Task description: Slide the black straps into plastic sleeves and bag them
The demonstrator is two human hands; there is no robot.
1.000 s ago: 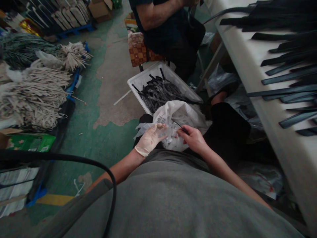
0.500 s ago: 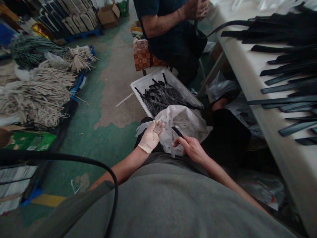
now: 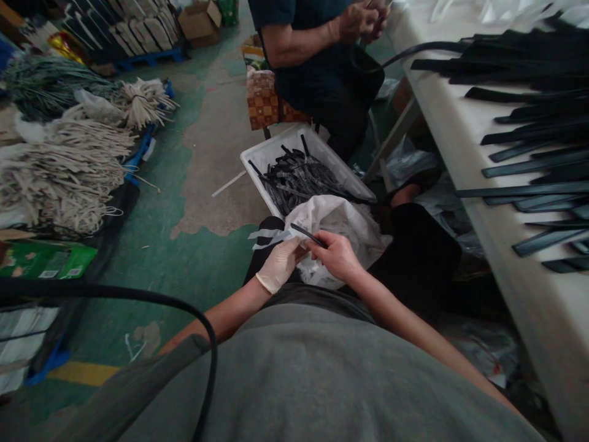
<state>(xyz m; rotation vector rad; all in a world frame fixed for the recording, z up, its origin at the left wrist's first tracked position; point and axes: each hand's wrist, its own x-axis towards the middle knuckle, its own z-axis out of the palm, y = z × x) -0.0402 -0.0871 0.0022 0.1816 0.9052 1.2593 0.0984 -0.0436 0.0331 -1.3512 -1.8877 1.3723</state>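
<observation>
My right hand (image 3: 339,256), bare, is closed round a short black strip (image 3: 304,232) that points to the upper left. My left hand (image 3: 281,264) wears a pale thin glove and meets the right hand's fingertips just below the strip. Its fingers are drawn together, and what they pinch is hidden. Whitish translucent strips (image 3: 267,236) stick out to the left beyond the gloved hand; whether it grips them I cannot make out. Behind both hands, an open white plastic bag (image 3: 354,216) with pale scraps in it rests at my lap.
A white crate (image 3: 252,161) of black strips stands past the bag. Beyond it a co-worker (image 3: 306,46) sits with hands together. Many black strips (image 3: 519,135) lie on the table (image 3: 464,166) at right. Bundles of cords (image 3: 59,172) are on the left. A black cable (image 3: 151,294) crosses low left.
My right hand has moved left with the black strip, which now lies over the gloved fingertips. My left hand's fingers have closed from a looser, palm-up pose. The whitish strips show more.
</observation>
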